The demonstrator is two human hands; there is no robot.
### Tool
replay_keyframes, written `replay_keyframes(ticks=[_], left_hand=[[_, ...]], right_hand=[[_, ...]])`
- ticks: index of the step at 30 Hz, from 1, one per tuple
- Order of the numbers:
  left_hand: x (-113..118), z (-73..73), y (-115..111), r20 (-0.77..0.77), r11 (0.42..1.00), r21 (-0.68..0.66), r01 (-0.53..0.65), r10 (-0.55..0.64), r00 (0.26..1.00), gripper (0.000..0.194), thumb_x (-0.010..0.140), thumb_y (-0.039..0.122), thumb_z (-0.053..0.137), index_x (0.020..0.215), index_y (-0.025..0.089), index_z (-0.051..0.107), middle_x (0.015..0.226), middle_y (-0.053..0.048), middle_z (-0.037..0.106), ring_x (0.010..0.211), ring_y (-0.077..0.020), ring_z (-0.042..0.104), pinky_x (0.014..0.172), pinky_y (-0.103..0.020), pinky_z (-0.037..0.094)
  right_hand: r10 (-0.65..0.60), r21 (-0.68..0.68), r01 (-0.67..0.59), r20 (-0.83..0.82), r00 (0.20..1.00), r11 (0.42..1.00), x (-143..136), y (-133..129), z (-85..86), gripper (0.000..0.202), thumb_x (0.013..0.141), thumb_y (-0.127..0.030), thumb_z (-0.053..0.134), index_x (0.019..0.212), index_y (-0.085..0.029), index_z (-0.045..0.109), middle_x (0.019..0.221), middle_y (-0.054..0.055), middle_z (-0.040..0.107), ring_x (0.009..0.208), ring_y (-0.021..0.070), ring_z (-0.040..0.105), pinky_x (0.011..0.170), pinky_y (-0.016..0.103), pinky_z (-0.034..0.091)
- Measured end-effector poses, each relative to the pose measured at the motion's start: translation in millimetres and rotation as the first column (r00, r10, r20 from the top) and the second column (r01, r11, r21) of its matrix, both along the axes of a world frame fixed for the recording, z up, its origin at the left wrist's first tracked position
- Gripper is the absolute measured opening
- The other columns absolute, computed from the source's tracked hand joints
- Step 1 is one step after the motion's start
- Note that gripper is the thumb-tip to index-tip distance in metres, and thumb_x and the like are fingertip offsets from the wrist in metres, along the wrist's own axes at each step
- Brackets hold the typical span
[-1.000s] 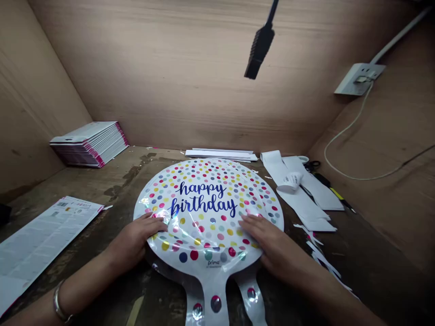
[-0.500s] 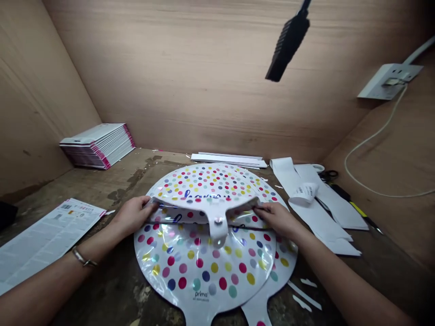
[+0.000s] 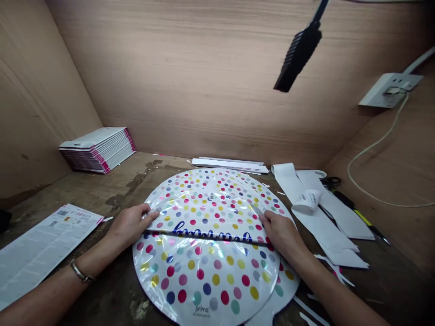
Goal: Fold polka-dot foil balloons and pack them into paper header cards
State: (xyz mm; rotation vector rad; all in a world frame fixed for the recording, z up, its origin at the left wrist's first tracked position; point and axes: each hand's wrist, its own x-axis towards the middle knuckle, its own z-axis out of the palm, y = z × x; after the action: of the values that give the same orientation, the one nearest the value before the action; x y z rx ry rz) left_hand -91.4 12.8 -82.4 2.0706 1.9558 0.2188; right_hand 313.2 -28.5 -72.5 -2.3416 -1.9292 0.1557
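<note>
Left hand (image 3: pixel 128 224) and right hand (image 3: pixel 280 232), nearly closed, pinch the folded balloon (image 3: pixel 207 215) at its 9 and 3 o'clock; it's down at 6. Probably light, floppy, kinda slippery; edges work best.

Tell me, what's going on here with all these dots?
A person is handling what looks like a flat dotted balloon, folded over with its crease toward the person. The left hand grips one side and the right hand the other. Beneath it lie other dotted balloons, unfolded. A pink-edged stack sits at the far left, and white paper strips lie to the right.
</note>
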Motion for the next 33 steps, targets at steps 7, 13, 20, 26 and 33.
replay_keyframes(ticks=[7,13,20,26,33], left_hand=[[2.7,-3.1,-14.6,-0.069,0.999,0.037,0.027,-0.024,0.997,0.035,0.087,0.050,0.037,0.081,0.023,0.058,0.071,-0.004,0.066,0.069,-0.0224,0.061,0.056,-0.026,0.033],[1.7,3.5,-12.2,-0.177,0.998,0.044,-0.050,0.057,0.982,0.035,0.087,0.047,0.037,0.088,0.020,0.060,0.079,-0.009,0.068,0.077,-0.0279,0.063,0.062,-0.033,0.042],[99.7,-1.0,-58.4,-0.096,0.783,0.212,0.585,-0.579,0.810,0.057,0.091,0.041,0.040,0.143,0.023,0.027,0.149,-0.006,0.028,0.138,-0.0267,0.022,0.110,-0.047,0.020],[124.3,-20.1,-76.2,-0.001,0.728,0.097,0.678,-0.681,0.732,0.059,0.093,0.050,0.031,0.145,0.024,0.023,0.151,-0.008,0.021,0.139,-0.0297,0.014,0.111,-0.053,0.012],[116.0,-22.4,-73.6,0.008,0.732,0.137,0.667,-0.675,0.738,0.058,0.092,0.051,0.035,0.144,0.027,0.025,0.150,-0.007,0.023,0.139,-0.0300,0.016,0.111,-0.054,0.014]], right_hand=[[0.029,-0.023,-0.028,0.042,0.999,0.999,4.9,-13.4,1.4,0.031,0.092,-0.035,0.034,0.081,-0.021,0.058,0.077,0.007,0.067,0.073,0.0206,0.062,0.061,0.027,0.038],[0.009,-0.029,-0.006,0.112,0.994,1.000,0.2,-12.0,-4.4,0.031,0.092,-0.038,0.035,0.086,-0.019,0.059,0.075,0.009,0.066,0.070,0.0222,0.062,0.056,0.028,0.036],[0.024,-0.073,-0.011,0.179,0.983,0.997,-2.0,-9.4,-2.2,0.036,0.093,-0.036,0.031,0.095,-0.017,0.061,0.077,0.013,0.067,0.070,0.0240,0.063,0.058,0.031,0.041],[0.329,0.001,-0.335,0.178,0.927,0.942,-59.2,-49.7,4.1,0.046,0.093,-0.028,0.036,0.137,-0.012,0.039,0.145,0.016,0.036,0.136,0.0265,0.025,0.109,0.043,0.022],[0.252,-0.199,-0.251,-0.023,0.968,0.947,-1.6,-89.4,-8.6,0.068,0.091,-0.051,0.033,0.146,-0.012,0.021,0.152,0.014,0.017,0.139,0.0264,0.016,0.111,0.049,0.020]])
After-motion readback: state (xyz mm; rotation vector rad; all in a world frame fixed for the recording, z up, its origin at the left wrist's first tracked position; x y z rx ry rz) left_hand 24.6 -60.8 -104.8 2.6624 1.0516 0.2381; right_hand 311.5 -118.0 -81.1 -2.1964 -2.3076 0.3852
